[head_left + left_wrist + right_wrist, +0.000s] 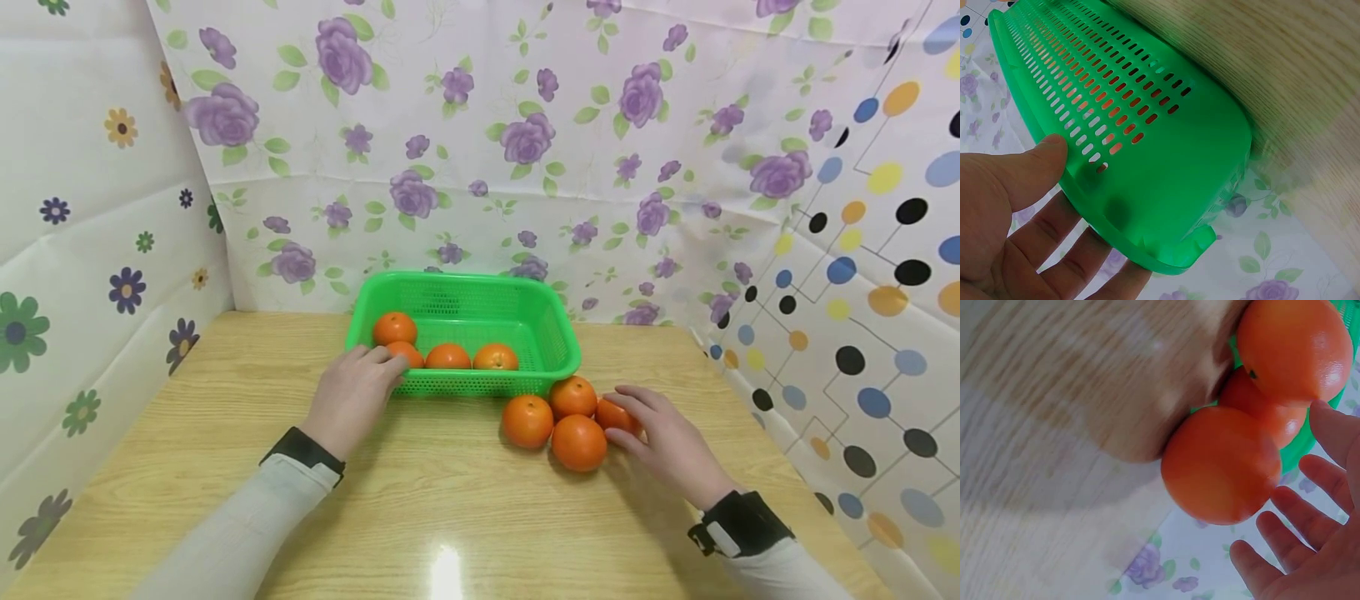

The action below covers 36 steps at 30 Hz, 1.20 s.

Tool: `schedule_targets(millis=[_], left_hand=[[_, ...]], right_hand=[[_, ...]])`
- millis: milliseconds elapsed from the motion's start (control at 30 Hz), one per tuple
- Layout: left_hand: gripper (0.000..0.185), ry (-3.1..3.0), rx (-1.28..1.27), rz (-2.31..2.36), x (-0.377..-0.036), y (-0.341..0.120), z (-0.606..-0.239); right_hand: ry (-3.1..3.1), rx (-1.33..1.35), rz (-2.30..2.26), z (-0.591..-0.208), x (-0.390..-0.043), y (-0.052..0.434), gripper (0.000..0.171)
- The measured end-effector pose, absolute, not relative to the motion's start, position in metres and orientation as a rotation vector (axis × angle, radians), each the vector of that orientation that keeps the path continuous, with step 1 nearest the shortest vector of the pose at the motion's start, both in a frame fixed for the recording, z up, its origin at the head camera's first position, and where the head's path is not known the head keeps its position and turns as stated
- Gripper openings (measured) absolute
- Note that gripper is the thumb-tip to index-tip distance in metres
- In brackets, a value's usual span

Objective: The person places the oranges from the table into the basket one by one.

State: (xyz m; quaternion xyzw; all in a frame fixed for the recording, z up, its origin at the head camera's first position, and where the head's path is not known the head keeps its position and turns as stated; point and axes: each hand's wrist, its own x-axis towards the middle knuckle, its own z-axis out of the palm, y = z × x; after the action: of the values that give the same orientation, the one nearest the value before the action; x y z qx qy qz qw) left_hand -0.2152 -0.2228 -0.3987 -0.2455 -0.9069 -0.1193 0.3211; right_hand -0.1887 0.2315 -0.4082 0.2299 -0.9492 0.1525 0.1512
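A green plastic basket (561, 329) with perforated walls stands at the back of the table, several oranges (448, 357) along its front and left inside. At its front left corner, my left hand (356, 390) grips the rim; in the left wrist view the thumb lies on the outer wall and the fingers go behind the rim. Several more oranges (527, 422) sit clustered on the table by the basket's front right corner. Around the rightmost orange (619, 416) my right hand (667, 442) has its fingers spread, fingertips right at the fruit's skin in the right wrist view.
The wood-grain table (420, 492) carries everything. Behind it hangs a flowered cloth (480, 225), close to the basket's back. Patterned sheets close off the left and right sides.
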Motion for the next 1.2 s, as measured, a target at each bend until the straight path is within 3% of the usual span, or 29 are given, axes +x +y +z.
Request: schedule_targets(millis=[967,1200], left_hand=[[0.022,-2.366,-0.656,-0.331,-0.215,-0.223,-0.4],[0.023,-2.369,-0.651,-0.327,-0.215,-0.223,-0.4]], right_hand=[[-2.826,0.607,0.458,-0.424,-0.203,0.246,0.073],[-2.862,0.564,0.467,-0.424,-0.206,0.245,0.071]])
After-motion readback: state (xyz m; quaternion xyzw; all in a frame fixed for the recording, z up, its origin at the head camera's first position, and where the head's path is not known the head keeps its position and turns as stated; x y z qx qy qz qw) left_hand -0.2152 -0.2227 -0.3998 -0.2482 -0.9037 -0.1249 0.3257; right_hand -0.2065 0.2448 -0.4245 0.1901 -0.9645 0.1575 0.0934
